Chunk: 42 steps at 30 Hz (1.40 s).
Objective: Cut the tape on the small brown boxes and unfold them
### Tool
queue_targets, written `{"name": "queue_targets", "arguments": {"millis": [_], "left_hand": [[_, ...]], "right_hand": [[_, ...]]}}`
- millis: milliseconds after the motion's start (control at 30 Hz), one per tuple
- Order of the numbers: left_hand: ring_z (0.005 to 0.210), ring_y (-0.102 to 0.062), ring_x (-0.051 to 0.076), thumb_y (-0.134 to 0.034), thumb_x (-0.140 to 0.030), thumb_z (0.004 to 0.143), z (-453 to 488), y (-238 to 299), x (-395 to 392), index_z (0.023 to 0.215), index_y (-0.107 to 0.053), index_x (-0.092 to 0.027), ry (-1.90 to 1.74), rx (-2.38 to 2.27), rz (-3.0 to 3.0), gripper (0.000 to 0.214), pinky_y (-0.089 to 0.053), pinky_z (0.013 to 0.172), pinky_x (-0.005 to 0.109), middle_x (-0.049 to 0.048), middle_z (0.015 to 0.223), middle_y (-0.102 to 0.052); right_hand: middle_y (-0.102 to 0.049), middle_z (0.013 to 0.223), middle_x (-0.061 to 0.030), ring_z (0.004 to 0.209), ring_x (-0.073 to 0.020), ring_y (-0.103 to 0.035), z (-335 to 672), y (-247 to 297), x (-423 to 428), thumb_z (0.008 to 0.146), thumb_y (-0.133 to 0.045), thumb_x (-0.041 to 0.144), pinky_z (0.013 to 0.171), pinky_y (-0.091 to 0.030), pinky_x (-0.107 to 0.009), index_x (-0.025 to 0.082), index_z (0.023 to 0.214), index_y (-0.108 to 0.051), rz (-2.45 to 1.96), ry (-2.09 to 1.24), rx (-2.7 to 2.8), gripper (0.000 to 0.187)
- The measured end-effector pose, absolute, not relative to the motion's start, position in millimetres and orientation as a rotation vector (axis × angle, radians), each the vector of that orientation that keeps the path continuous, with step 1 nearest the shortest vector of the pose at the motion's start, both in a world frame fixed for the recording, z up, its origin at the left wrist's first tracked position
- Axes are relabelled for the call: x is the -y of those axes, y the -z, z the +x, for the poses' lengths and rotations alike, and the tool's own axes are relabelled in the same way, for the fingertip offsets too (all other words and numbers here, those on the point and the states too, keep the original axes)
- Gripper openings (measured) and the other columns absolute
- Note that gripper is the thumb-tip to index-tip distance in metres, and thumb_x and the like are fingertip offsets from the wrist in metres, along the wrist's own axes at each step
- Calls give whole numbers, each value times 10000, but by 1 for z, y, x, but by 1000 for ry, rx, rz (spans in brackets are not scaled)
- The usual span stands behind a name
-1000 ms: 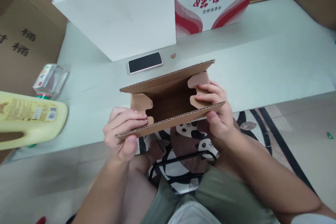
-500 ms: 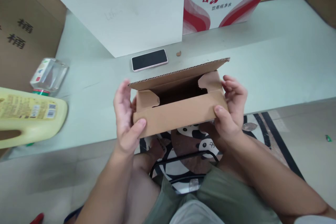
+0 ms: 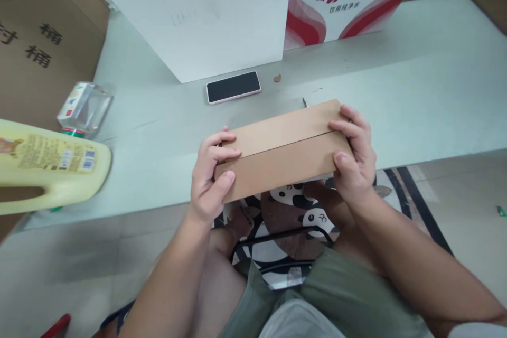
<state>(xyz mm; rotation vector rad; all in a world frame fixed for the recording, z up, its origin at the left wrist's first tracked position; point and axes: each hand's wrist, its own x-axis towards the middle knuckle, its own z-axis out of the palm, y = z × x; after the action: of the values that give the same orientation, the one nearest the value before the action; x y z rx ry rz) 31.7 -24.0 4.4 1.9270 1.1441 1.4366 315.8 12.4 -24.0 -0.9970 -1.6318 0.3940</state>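
Observation:
A small brown cardboard box [image 3: 283,156] is held at the table's front edge, its top flap folded down so the inside is hidden. My left hand [image 3: 214,174] grips its left end, with the thumb on the front side and fingers over the top. At the right end, my right hand [image 3: 354,153] holds it in the same way, two fingers pressing on the flap. Just behind the box lies a small dark pointed item [image 3: 304,102], partly hidden by it. A phone [image 3: 233,87] with a dark screen rests beyond the box.
On the pale green table [image 3: 415,90] stand a large white box [image 3: 233,21] and a red-and-white carton [image 3: 348,5]. At left are a yellow jug [image 3: 95,169], a clear bottle [image 3: 89,108] lying down, and a big cardboard box [image 3: 75,26]. A patterned mat [image 3: 400,190] covers the floor below.
The box's raised flap has come down over its opening, covering the inside and the side tabs. Fingers of both hands have moved onto the top.

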Motion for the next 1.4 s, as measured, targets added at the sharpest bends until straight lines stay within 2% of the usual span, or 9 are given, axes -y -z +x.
{"name": "queue_targets", "arguments": {"millis": [200,400,633,767,933,1000,1133,1233,1400], "left_hand": [[1307,-624,284,-586,-400,994,27,-5,20,1227,-786,-374,-1383,-1142,2037,308,-406,1264,581,33,1306,-683],[1331,-629,301,-683,-400,917,16,-2,15,1139,-832,-375,-1487,-1157,1849,269,-462,1217,545,32,1294,-732],[1230,-663,308,-709,-339,760,7,-9,8,908,-872,-280,-1717,-1360,1308,228,-430,1216,539,60,1163,-800],[1292,-646,311,-734,-349,779,5,-15,6,935,-865,-225,-1711,-1387,1171,238,-400,1238,489,76,1229,-798],[1299,-654,303,-824,-472,739,0,-23,9,1002,-839,-215,-1632,-1558,936,368,-482,1149,414,82,1282,-783],[1240,-676,278,-826,-504,739,-4,-24,8,1062,-822,-216,-1594,-1611,884,432,-525,1074,372,74,1276,-784],[1236,-675,286,-834,-515,701,-9,-18,8,1057,-801,-212,-1505,-1642,824,469,-545,1039,360,66,1204,-799],[1276,-665,375,-751,-734,690,-6,-6,9,899,-789,-168,-1267,-1544,771,605,-567,1046,455,150,1098,-808],[1170,-736,352,-699,-827,745,6,8,9,1061,-776,-183,-1067,-1305,821,721,-634,931,444,173,1169,-800]], "right_hand": [[-550,1536,-100,1472,-378,-492,319,24,-15,990,-489,540,1246,-364,-654,314,1337,-648,-975,-402,1680,443],[-361,1694,-95,1522,-364,-450,317,44,-17,941,-360,776,1184,-469,-602,372,1583,-327,-991,-628,1516,759],[-528,1589,-123,1482,-342,-504,312,42,-21,933,-462,760,1235,-426,-584,288,1445,-511,-1194,-1114,1367,698],[-360,1723,-83,1529,-331,-462,303,42,-22,867,-554,787,1250,-435,-539,318,1496,-455,-1121,-1237,1241,790],[-572,1576,-96,1432,-327,-578,292,46,-21,871,-622,719,1214,-469,-576,312,1461,-530,-910,-1639,1176,722],[-529,1622,-97,1470,-339,-542,289,46,-17,888,-626,709,1238,-429,-606,320,1501,-522,-868,-1700,1320,733],[-285,1766,-87,1631,-349,-295,281,49,-8,904,-614,723,1320,-267,-633,346,1651,-317,-863,-1540,1596,888],[-214,1786,-80,1664,-340,-193,279,51,-4,930,-582,709,1341,-220,-618,361,1674,-250,-866,-1347,1720,886],[-361,1698,-95,1603,-337,-333,290,44,-4,988,-478,665,1306,-321,-595,365,1615,-387,-899,-902,1796,701]]}}
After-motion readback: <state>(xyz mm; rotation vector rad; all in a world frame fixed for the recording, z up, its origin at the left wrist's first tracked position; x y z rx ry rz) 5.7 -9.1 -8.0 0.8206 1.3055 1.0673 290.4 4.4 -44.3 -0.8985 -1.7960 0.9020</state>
